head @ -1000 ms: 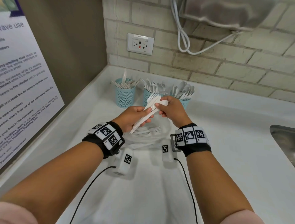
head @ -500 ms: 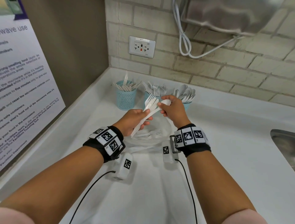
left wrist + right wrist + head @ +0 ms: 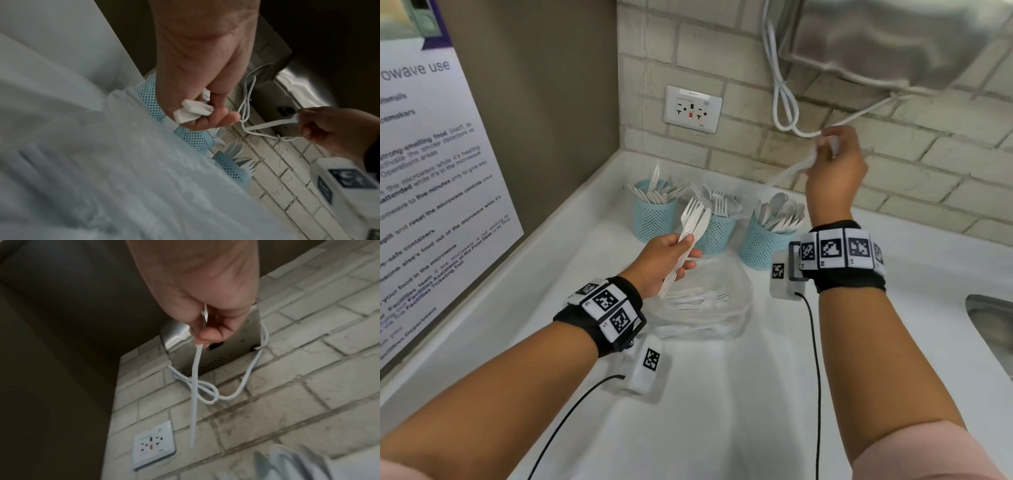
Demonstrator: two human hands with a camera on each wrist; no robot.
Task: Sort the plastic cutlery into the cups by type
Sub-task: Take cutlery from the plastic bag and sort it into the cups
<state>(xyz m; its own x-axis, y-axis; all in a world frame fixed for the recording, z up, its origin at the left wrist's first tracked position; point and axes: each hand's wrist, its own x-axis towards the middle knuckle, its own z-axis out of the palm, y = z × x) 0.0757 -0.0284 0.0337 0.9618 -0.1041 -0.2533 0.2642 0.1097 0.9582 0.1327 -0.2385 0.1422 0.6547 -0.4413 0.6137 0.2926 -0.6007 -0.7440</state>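
Note:
Three blue mesh cups stand at the back of the counter: the left cup (image 3: 654,221) holds knives, the middle cup (image 3: 715,234) forks, the right cup (image 3: 759,247) spoons. My left hand (image 3: 674,251) grips a bundle of white forks (image 3: 695,219) by the handles, tines up, in front of the middle cup. My right hand (image 3: 832,161) is raised above the right cup and pinches a single white spoon (image 3: 787,173) by its bowl end, handle slanting down-left. The right wrist view shows that spoon (image 3: 195,386) hanging from my fingers (image 3: 207,335). A clear bag with more cutlery (image 3: 705,305) lies under my left hand.
A metal dispenser (image 3: 887,41) hangs on the brick wall just above my right hand, with a looped white cable (image 3: 787,102) beside my fingers. A wall outlet (image 3: 692,109) sits behind the cups. A sink (image 3: 989,318) opens at the right edge, a poster (image 3: 431,188) at the left.
My right hand has pulled the spoon out of the bundle and lifted it up and to the right, above the spoon cup. My left hand stays put with the forks.

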